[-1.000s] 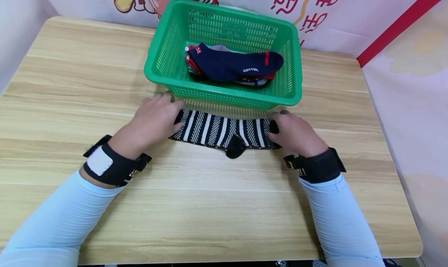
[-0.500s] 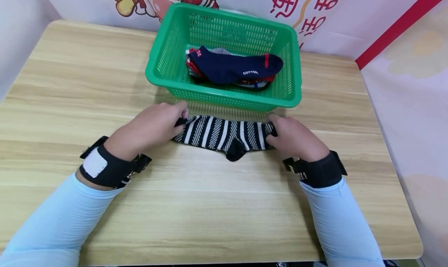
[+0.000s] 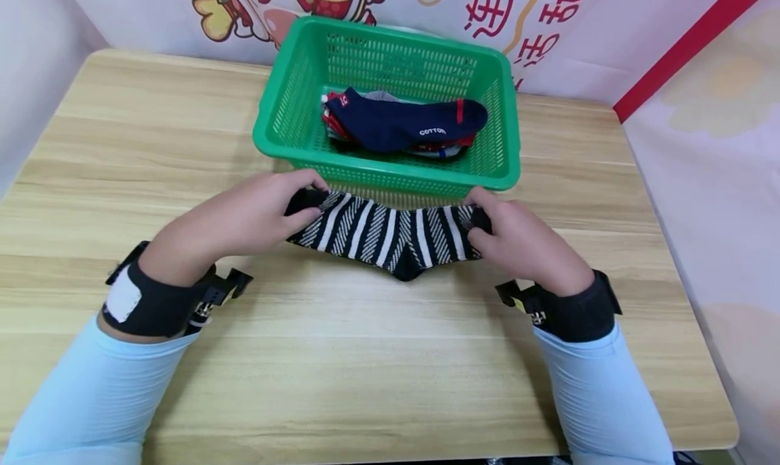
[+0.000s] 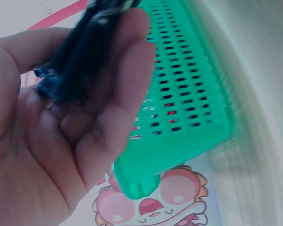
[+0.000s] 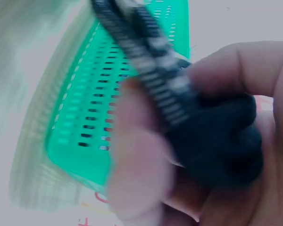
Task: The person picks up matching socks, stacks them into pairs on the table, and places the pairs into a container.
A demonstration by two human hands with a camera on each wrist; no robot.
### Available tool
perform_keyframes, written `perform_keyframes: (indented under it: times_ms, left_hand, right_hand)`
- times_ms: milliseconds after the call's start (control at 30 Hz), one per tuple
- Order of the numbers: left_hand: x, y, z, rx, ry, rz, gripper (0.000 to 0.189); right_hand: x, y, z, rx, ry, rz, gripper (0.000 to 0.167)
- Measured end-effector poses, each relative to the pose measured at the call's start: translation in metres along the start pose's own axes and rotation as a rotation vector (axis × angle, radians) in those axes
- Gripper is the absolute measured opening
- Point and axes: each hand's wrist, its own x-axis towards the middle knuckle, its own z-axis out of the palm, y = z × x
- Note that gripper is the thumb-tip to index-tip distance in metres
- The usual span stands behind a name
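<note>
A black-and-white striped sock (image 3: pixel 390 235) stretches sideways between both hands in front of the basket, its black heel sagging at the middle. My left hand (image 3: pixel 262 211) pinches its left end between thumb and fingers. At the other end, my right hand (image 3: pixel 514 238) pinches the sock's black tip. In the left wrist view, dark fabric (image 4: pixel 82 56) lies between the thumb and fingers. The right wrist view is blurred; there the black end of the sock (image 5: pixel 217 141) bunches inside the curled fingers.
Just beyond the sock stands a green plastic basket (image 3: pixel 390 170) with a navy sock (image 3: pixel 402 121) on top of other socks. Behind it rises a printed backdrop (image 3: pixel 487 18). The wooden table (image 3: pixel 378 384) extends toward me and to both sides.
Both hands have gone from touching the flat sock's ends to gripping them. The sock has come up off the table, and the left hand has shifted slightly left.
</note>
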Motion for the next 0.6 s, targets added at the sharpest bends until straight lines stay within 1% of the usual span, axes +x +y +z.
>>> perform_keyframes:
  times_ms: [67,167,300,400,467,533,600]
  left_hand:
    - [-0.004,0.003,-0.006,-0.014,0.044,-0.002,0.038]
    - [-0.008,0.006,-0.012,-0.079,0.108,-0.027,0.038]
    - [-0.011,0.007,-0.015,-0.172,0.216,-0.057,0.037]
    - [-0.013,0.005,-0.016,-0.199,0.306,-0.061,0.035]
    - [-0.014,0.003,-0.018,-0.22,0.337,-0.077,0.035]
    - [-0.014,0.001,-0.022,-0.222,0.358,-0.088,0.038]
    - [-0.014,-0.001,-0.028,-0.219,0.368,-0.1,0.04]
  right_hand:
    - [-0.005,-0.003,-0.004,0.029,0.058,-0.007,0.023]
    - [-0.011,-0.007,-0.006,0.061,0.166,-0.026,0.019]
    - [-0.011,-0.011,-0.004,0.087,0.306,-0.057,0.02]
    - [-0.009,-0.013,-0.001,0.104,0.382,-0.053,0.023]
    - [-0.008,-0.014,0.0,0.117,0.419,-0.042,0.024]
    - [-0.008,-0.014,-0.002,0.128,0.451,-0.036,0.025]
    - [-0.007,-0.014,-0.005,0.13,0.476,-0.033,0.026]
